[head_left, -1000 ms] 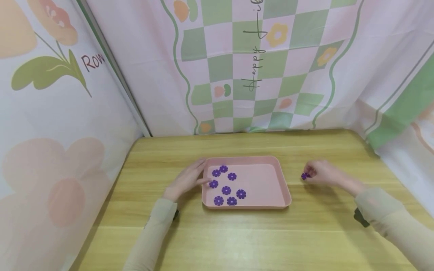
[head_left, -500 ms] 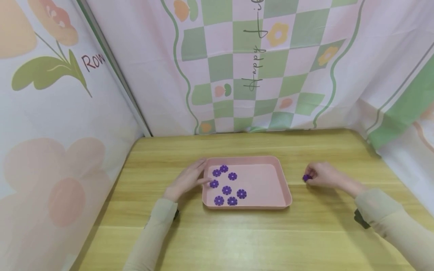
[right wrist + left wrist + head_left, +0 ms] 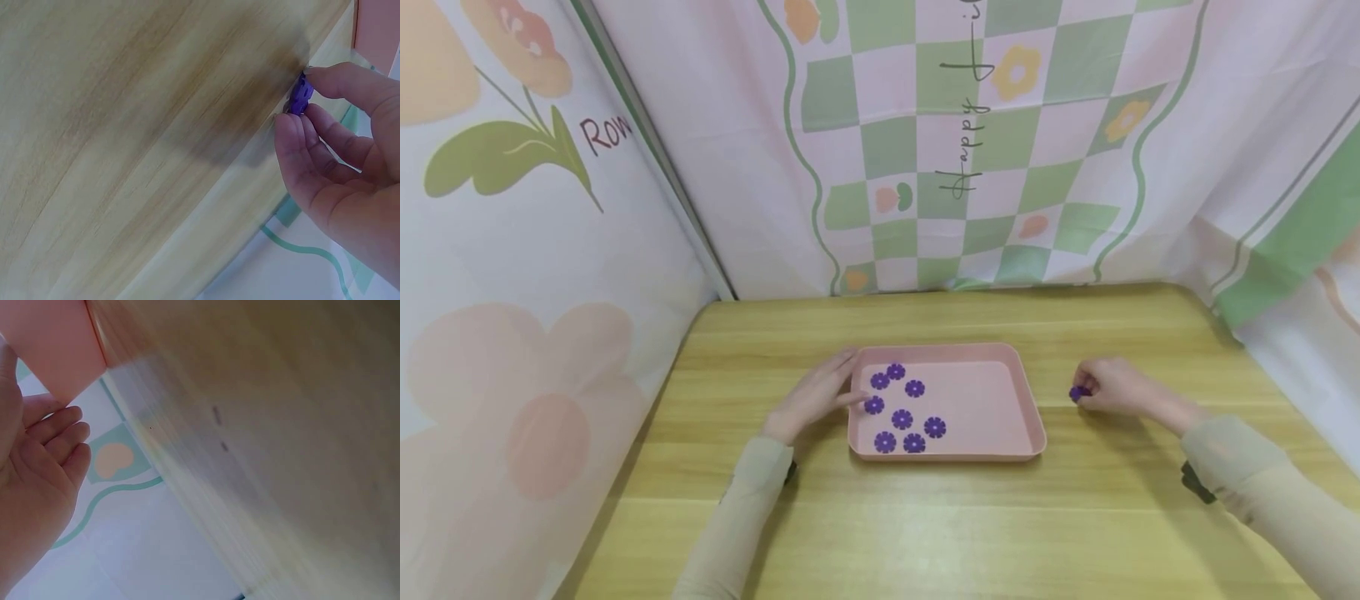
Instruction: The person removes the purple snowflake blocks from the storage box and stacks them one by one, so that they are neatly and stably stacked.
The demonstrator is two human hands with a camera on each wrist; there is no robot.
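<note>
My right hand pinches a small purple snowflake building disc between thumb and fingertips, just above the table right of the tray. In the right wrist view the disc is seen nearly edge-on; whether it is a single piece I cannot tell. At the tray's left side lies my left hand, its fingers loosely extended along the outer wall and its thumb reaching over the rim. The pink rectangular tray bears several more purple discs, spread flat over its left half. In the left wrist view my fingers touch the tray's corner.
The wooden table runs from the person to a hung cloth with green and white checks. A printed cloth wall borders the table on the left, and more cloth hangs on the right.
My right hand, still pinching the disc, has turned it slightly and shifted a little to the right. The left hand, the tray and its discs stay in place.
</note>
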